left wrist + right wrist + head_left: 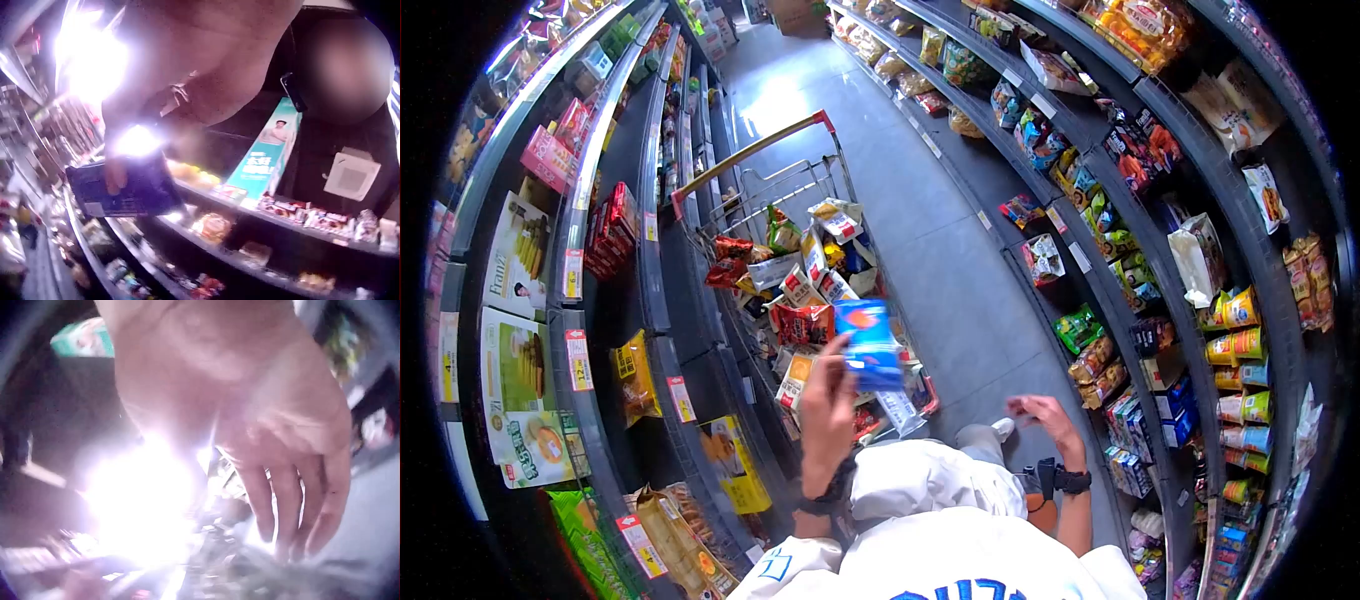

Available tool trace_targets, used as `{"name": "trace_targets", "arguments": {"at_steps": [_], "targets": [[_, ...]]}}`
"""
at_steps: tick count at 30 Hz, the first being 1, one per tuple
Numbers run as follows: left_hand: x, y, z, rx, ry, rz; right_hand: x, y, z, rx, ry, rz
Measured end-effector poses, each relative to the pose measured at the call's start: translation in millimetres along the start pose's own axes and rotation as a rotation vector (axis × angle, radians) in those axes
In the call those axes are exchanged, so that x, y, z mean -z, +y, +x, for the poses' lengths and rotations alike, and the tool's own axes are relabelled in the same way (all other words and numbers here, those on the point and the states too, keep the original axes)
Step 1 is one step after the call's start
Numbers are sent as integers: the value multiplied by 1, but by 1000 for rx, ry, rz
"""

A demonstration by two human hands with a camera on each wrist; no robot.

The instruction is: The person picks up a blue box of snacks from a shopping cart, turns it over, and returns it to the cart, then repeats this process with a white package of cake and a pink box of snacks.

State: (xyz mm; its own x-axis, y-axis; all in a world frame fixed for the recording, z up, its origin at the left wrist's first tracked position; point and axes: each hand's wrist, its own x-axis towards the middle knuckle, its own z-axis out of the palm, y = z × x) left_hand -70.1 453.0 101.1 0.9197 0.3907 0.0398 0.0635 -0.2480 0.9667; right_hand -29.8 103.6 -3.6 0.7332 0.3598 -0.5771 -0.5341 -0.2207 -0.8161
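My left hand (828,412) holds a blue snack packet (870,348) by its edge, over the near end of a shopping cart (750,158). In the left wrist view the packet (140,197) looks dark, with a fingertip lying across it, and glare hides part of the grip. Packaged snacks fill the cart, among them a red packet (802,325) and a light blue-white packet (900,410) at its near end. My right hand (1055,425) hangs beside the right shelves with nothing in it. Its fingers (284,500) are loosely extended in the right wrist view.
Shelves run along both sides. On the left are a yellow bag (635,375), red boxes (612,232) and price tags; on the right, cup noodles (1235,345) and bagged snacks (1080,328). The grey floor (920,200) of the aisle stretches ahead, right of the cart.
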Motion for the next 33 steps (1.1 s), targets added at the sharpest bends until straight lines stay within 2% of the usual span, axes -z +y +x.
{"name": "trace_targets", "arguments": {"at_steps": [1,3,5,6,9,10,13,14,15,17,18,19,21,22,24,25,28,29,31,33], "targets": [[-12,10,-2,-22,-126,-130,-21,-40,-9,41,-129,183],[-31,25,-5,-9,-443,-231,-63,-86,-23,58,-320,745],[-54,28,-8,-218,-712,-94,-77,-69,-15,86,-262,757],[-67,29,-11,-395,-740,-31,-80,-62,-11,103,-228,766],[-80,39,-14,-666,-686,271,-86,-66,-13,301,96,674],[-84,39,-15,-541,-671,189,-85,-80,-21,406,166,644],[-95,41,-18,-107,-675,-89,-68,-55,-29,336,578,83],[-106,37,-20,15,-703,-274,-68,-70,-42,121,562,-215],[-118,30,-23,147,-725,-454,-74,-71,-46,204,567,-380],[-138,6,-28,273,-721,-361,-92,-66,-51,357,554,-713],[-146,0,-28,330,-713,-311,-96,-61,-52,391,540,-712],[-152,-3,-28,294,-636,-360,-93,-65,-55,369,503,-732],[-158,-12,-22,344,-634,-372,-85,-63,-61,422,565,-807],[-159,-15,-20,420,-653,-472,-81,-60,-62,404,596,-520],[-164,-13,-19,460,-658,-477,-75,-53,-62,359,633,58],[-169,-6,-18,466,-675,-468,-71,-46,-62,344,691,97],[-190,-1,-27,430,-684,-580,-40,-21,-59,221,516,141],[-198,2,-30,409,-691,-577,-34,-26,-64,246,575,210],[-217,9,-37,364,-703,-580,-20,-31,-75,460,942,-294],[-234,21,-45,382,-760,-504,-16,-42,-89,439,950,-442]]}}
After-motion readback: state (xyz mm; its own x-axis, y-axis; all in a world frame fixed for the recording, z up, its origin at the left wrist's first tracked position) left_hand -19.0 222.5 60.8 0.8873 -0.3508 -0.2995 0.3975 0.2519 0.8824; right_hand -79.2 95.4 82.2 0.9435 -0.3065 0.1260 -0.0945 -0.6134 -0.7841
